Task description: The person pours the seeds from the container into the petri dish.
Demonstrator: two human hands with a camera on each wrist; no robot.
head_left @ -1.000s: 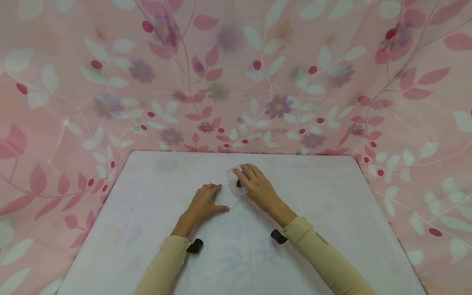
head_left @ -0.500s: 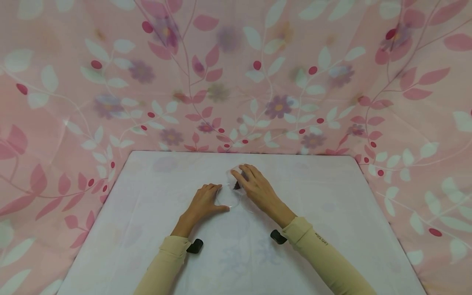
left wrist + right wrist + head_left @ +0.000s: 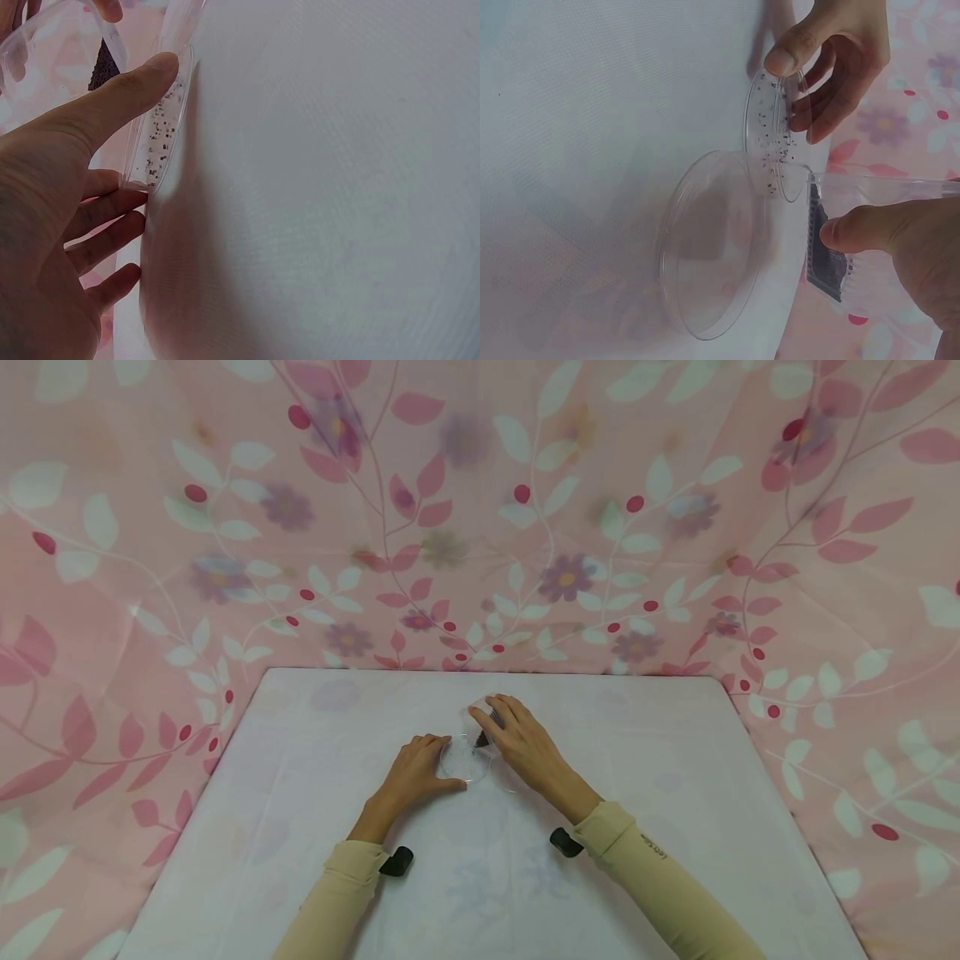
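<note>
My left hand (image 3: 414,772) holds a clear petri dish (image 3: 467,768) on the table, thumb and fingers on opposite sides of its rim. Scattered dark specks (image 3: 784,142) lie in the dish in the right wrist view. A clear plastic container (image 3: 877,187) is gripped by my right hand (image 3: 528,747) and tilted, its mouth close over the dish's edge. Dark granules (image 3: 826,262) are heaped against the container's lower wall. Beneath my right hand, a second clear round dish or lid (image 3: 712,255) rests on the table, seemingly with nothing in it.
A white patterned cloth covers the table (image 3: 465,893). Behind it hangs a pink floral curtain (image 3: 480,527). Small black devices, a left one (image 3: 397,860) and a right one (image 3: 566,842), sit at the two wrists.
My right hand has tipped the container further, and the dark granules have slid toward its mouth. Specks now show in the petri dish. My left hand has stayed in place.
</note>
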